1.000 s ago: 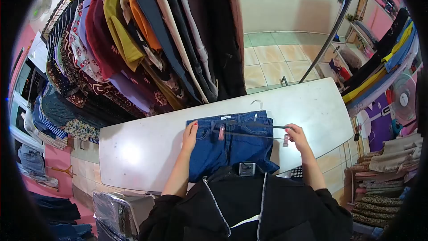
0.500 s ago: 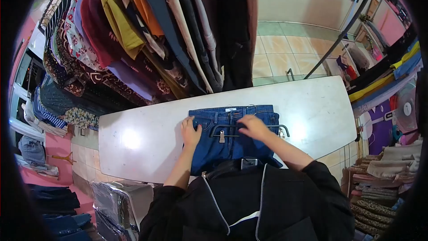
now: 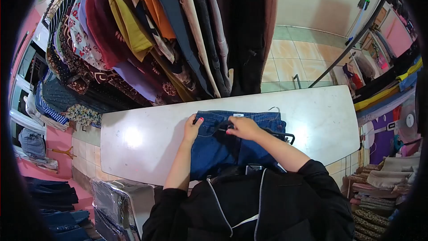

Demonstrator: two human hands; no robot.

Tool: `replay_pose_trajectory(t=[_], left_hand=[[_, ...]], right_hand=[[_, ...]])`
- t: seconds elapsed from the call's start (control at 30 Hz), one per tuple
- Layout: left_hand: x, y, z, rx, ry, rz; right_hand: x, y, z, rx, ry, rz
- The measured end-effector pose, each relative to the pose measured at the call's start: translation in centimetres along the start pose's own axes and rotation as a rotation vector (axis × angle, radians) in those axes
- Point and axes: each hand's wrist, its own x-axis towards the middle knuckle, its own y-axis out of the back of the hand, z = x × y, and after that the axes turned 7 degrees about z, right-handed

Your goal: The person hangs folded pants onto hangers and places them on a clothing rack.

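Observation:
Blue jeans lie on the white table, waistband toward the far side. At the left corner of the waistband, my left hand pinches the denim between thumb and fingers. My right hand is closed at the front of the jeans near the middle, on the black clip hanger. The hanger lies across the jeans, its right end past their right side and its hook beyond the waistband. My right hand covers part of the hanger.
A rack of hanging clothes stands along the table's far side. Folded clothes are stacked at the right. A plastic-wrapped chair is at the near left, beside piled jeans.
My right hand has moved left and closed on the hanger, which has shifted and tilted. My left hand now pinches the waistband corner. The whole view has shifted slightly.

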Motion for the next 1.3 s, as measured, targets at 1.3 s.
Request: replay_pose_trajectory(t=[1.3], left_hand=[[-9.9, -0.7, 9.5, -0.065, -0.269, 0.039]], right_hand=[[-7.9, 0.1, -5.5, 0.053, 0.543, 0.670]])
